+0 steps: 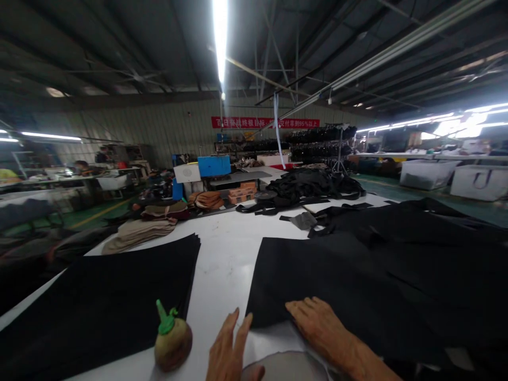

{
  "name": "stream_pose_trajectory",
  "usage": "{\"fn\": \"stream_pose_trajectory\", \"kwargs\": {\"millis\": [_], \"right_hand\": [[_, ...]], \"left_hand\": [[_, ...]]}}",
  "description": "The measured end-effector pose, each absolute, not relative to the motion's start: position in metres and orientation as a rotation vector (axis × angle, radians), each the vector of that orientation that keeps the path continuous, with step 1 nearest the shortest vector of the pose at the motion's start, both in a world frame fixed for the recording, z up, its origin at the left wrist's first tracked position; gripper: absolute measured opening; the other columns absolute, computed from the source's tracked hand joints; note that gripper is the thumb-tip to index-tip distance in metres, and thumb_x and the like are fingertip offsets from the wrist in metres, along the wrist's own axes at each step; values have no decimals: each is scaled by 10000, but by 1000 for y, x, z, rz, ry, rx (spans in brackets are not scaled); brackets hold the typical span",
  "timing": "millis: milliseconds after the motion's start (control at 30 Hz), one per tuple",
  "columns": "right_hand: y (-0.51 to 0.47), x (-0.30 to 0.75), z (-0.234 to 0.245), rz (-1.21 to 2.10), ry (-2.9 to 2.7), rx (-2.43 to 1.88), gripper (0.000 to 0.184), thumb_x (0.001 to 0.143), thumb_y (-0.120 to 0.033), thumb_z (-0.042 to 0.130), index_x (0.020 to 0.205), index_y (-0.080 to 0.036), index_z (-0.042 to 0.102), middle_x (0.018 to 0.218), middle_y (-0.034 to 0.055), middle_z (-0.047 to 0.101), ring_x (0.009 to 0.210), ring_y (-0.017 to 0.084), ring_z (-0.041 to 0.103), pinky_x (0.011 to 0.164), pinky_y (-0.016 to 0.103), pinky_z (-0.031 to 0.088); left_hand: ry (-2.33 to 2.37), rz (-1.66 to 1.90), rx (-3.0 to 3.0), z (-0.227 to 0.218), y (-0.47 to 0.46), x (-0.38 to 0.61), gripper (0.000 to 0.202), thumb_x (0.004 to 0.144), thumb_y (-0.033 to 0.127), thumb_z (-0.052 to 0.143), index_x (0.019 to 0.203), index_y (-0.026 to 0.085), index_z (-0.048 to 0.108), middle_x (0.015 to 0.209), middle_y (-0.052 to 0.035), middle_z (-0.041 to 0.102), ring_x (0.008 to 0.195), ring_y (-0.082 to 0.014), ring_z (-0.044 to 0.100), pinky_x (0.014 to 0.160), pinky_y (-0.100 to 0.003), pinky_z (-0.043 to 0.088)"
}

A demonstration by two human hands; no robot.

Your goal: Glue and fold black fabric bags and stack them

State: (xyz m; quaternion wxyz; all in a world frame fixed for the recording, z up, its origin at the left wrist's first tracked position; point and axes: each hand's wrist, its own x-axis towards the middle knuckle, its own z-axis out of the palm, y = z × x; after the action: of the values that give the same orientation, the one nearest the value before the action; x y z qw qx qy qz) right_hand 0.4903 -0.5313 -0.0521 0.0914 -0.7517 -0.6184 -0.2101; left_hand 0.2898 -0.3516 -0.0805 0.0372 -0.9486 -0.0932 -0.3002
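A large black fabric piece (293, 275) lies on the white table, its near left corner between my two hands. My right hand (317, 323) rests on its near edge, fingers close together and stretched to the left; the thumb is hidden. Beside that corner, my left hand (230, 346) hovers or rests with its fingers apart and nothing in it. Whether its fingertips touch the fabric I cannot tell. Below and between the hands shows a greyish rounded surface (286, 366), partly cut off. A round brownish bottle-like object with a green nozzle (173, 344) stands to the left.
On the left of the white table (222, 254) lies a stack of black fabric (119, 296). Beige pieces (141, 233) are piled behind it. More black fabric (436, 254) covers the right side. Farther back are a black strap heap (313, 182) and a blue box (214, 165).
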Motion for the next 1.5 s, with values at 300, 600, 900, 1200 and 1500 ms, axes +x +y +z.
{"fn": "stream_pose_trajectory", "kwargs": {"millis": [300, 600, 900, 1200, 1500], "right_hand": [[-511, 451, -60, -480, -2082, -2029, 348, 883, -195, 489, 1230, -200, 467, 1128, 34, 646, 927, 176, 577, 812, 315, 416], [-535, 476, -55, -488, -1889, -2218, 355, 816, -126, 542, 1150, -247, 546, 1169, -1, 639, 956, 188, 580, 825, 346, 415], [-653, 577, -28, -732, -1455, -2727, 509, 684, 40, 451, 1051, -246, 658, 1069, 28, 688, 961, 242, 598, 774, 400, 433], [-614, 636, -4, -845, -1357, -2772, 435, 767, -19, 379, 1037, -217, 656, 1107, 106, 646, 828, 265, 615, 654, 400, 472], [-529, 658, 50, -880, -1187, -2655, 448, 869, -173, 348, 1300, -80, 431, 1317, 242, 455, 943, 323, 599, 725, 454, 494]], "left_hand": [[-86, -886, -2726, -96, -354, 302, 586, 783, 519, 559, 1293, 239, 490, 1255, -132, 565, 1108, -296, 567, 794, -366, 534], [-163, -687, -2798, -56, -357, 307, 477, 750, 40, 408, 1149, 233, 583, 1129, -38, 654, 1048, -241, 600, 852, -373, 484], [-446, -255, -3077, 12, -395, 329, 457, 799, -24, 294, 1064, 192, 597, 1030, -75, 665, 959, -239, 616, 826, -405, 481], [-505, 86, -3449, -17, -451, 355, 289, 800, 106, 378, 892, 177, 642, 795, -90, 674, 705, -226, 619, 643, -313, 455], [-493, -468, -3661, -28, -450, 415, 391, 961, 293, 231, 1147, 203, 564, 1029, -10, 660, 893, -108, 607, 749, -177, 466]]}}
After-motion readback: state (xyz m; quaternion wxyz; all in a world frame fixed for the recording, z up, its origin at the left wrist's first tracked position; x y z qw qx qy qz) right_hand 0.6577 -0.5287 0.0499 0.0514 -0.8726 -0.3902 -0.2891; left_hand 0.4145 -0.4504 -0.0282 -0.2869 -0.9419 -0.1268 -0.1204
